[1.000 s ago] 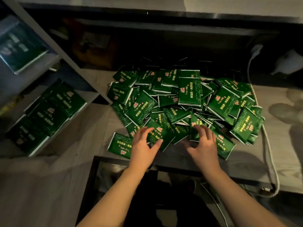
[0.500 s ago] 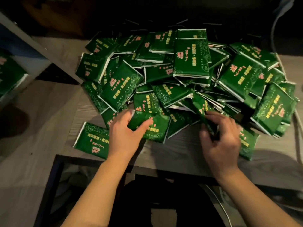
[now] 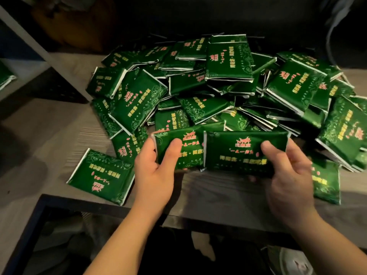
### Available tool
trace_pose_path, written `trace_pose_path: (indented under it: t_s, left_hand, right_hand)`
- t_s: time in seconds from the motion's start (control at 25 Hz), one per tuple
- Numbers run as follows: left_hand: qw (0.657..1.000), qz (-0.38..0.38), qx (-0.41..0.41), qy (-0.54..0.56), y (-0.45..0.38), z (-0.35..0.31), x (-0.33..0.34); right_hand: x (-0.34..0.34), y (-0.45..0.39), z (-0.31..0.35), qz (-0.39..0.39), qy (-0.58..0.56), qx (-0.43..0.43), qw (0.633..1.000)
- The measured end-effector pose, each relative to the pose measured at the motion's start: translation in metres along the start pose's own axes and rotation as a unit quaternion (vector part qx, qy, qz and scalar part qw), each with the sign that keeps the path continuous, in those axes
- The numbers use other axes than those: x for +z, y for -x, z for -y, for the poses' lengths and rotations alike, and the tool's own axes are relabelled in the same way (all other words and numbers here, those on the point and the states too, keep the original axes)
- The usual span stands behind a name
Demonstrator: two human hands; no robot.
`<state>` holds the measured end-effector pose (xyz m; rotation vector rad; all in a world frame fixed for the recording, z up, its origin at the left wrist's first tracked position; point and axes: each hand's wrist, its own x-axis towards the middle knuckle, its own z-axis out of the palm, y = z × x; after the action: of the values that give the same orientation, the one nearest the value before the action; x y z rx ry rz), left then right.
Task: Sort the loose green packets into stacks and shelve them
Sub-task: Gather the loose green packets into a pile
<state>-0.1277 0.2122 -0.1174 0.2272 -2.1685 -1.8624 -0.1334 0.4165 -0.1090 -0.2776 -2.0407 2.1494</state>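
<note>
A heap of several green packets with gold and red print covers the grey wooden tabletop. My left hand grips one packet lifted off the table, thumb on its face. My right hand holds a second packet, thumb on top and fingers beneath, its left edge overlapping the first. One packet lies flat and alone at the near left. Another lies beside my right hand.
A grey shelf frame runs along the left, with a green packet at its edge. A dark frame borders the table's near edge. A cable hangs at the back right.
Both hands went from reaching into the pile's near edge to lifting one packet each and bringing them side by side. The camera moved closer to the pile.
</note>
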Motion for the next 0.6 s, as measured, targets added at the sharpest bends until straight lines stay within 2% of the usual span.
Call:
trace_pose_path:
  t_s: [0.12,0.24,0.36,0.52,0.6]
  left_hand:
    - [0.999,0.007,-0.020,0.045,0.004,0.007,-0.002]
    - [0.992,0.073,-0.048,0.094,0.011,0.024,0.000]
    - [0.987,0.126,0.001,0.099,0.016,0.032,0.004]
    - [0.974,0.181,0.060,0.122,0.018,0.028,0.007]
    - [0.972,0.203,0.082,0.087,0.020,0.027,0.009]
  right_hand:
    - [0.002,0.005,-0.015,0.023,-0.018,-0.024,0.999]
    - [-0.001,0.008,-0.025,0.032,0.047,-0.105,0.993]
    - [-0.004,0.011,-0.030,0.013,0.094,-0.166,0.982]
    - [-0.003,0.008,-0.032,0.078,0.099,-0.189,0.974]
    - [-0.001,0.012,-0.031,0.102,0.099,-0.197,0.970]
